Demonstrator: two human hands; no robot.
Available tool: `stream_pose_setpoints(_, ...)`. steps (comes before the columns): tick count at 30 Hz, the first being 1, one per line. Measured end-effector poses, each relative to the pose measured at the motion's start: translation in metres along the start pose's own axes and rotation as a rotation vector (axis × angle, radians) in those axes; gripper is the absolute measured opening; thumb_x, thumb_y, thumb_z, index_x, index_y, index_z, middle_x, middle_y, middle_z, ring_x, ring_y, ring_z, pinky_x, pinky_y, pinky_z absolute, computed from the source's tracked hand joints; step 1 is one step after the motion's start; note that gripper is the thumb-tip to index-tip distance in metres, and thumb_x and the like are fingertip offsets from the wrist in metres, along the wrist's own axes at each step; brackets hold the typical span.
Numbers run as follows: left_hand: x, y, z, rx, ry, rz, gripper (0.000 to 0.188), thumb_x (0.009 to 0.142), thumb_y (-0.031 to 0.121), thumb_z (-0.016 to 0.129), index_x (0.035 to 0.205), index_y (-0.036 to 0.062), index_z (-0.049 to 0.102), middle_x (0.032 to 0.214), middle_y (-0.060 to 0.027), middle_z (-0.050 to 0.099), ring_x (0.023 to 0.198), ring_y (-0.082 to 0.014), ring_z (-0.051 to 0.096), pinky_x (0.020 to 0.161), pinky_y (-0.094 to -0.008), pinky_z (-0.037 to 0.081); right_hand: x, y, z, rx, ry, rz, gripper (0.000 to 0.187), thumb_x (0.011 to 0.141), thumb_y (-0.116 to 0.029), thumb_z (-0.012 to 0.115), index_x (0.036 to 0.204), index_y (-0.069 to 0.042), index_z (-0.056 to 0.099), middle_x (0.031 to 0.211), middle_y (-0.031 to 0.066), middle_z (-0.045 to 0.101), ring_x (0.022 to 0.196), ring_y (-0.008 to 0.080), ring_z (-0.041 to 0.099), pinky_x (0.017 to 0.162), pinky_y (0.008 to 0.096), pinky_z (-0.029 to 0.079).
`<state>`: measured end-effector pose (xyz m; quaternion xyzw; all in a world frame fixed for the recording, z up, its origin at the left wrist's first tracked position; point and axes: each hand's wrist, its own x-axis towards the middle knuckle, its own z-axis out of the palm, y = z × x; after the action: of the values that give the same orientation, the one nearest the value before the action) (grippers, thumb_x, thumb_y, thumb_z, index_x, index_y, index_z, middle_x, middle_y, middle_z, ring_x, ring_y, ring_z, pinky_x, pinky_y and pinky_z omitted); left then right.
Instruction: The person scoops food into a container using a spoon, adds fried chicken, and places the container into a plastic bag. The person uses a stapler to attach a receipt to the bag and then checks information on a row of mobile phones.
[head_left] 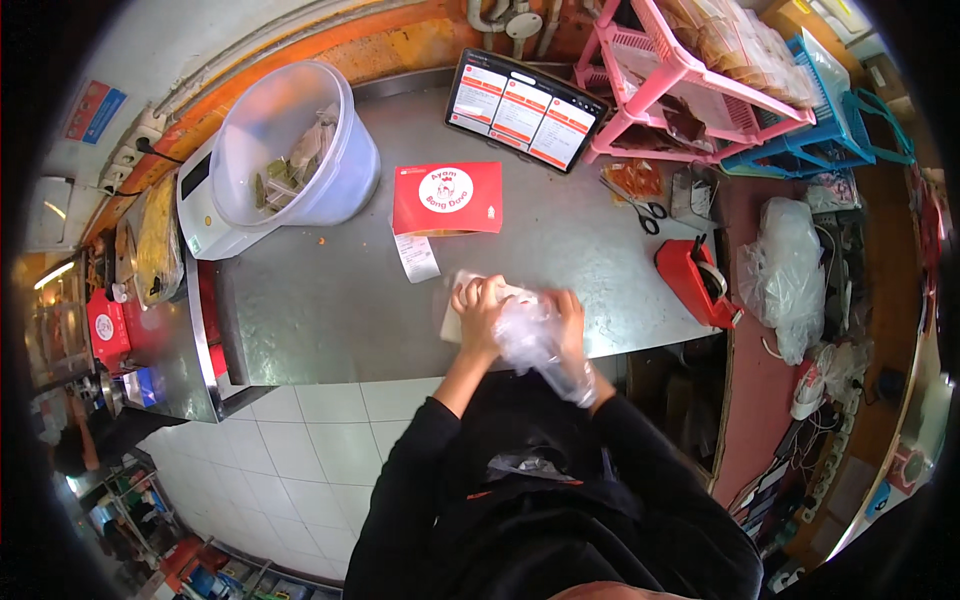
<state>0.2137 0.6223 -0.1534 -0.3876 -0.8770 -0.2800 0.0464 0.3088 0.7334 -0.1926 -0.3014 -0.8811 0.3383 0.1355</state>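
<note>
One clear plastic bag [528, 338] is bunched at the near edge of the counter [300, 320], between the left hand [482, 316], clasping a pale packet [451, 321] apparently to steady it, and the right hand [570, 328], its grip lost in blur, with the red box [415, 208] farther off, perhaps for room.

There's the head camera, fisheye-wide, looking down over the wearer's black-sleeved arms [408, 475] and out across the metal counter [330, 315], close below.
</note>
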Motion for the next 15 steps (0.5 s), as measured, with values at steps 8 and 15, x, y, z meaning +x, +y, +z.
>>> stream_pose_setpoints(8, -0.015, -0.003, 0.017, -0.048, 0.035, 0.536, 0.028, 0.067, 0.033, 0.06, 0.056, 0.0144, 0.042, 0.06, 0.0024, 0.039, 0.058, -0.0126, 0.044, 0.052, -0.025, 0.033, 0.07, -0.034, -0.018, 0.203, -0.065, -0.511, 0.012, 0.073, -0.018, 0.054, 0.076, -0.006, 0.057, 0.081, 0.0097, 0.057, 0.075, 0.0225, 0.055, 0.066, 0.0357, 0.043)
stream_pose_setpoints(15, -0.025, -0.008, -0.009, -0.201, -0.055, 0.212, 0.004, 0.066, 0.012, 0.059, 0.067, 0.01, 0.055, 0.065, -0.0012, 0.051, 0.055, -0.0173, 0.052, 0.049, -0.0283, 0.04, 0.069, -0.02, 0.007, 0.094, -0.37, -0.415, 0.01, 0.071, -0.016, 0.053, 0.076, -0.007, 0.054, 0.074, 0.0086, 0.052, 0.076, 0.0276, 0.05, 0.067, 0.039, 0.039)
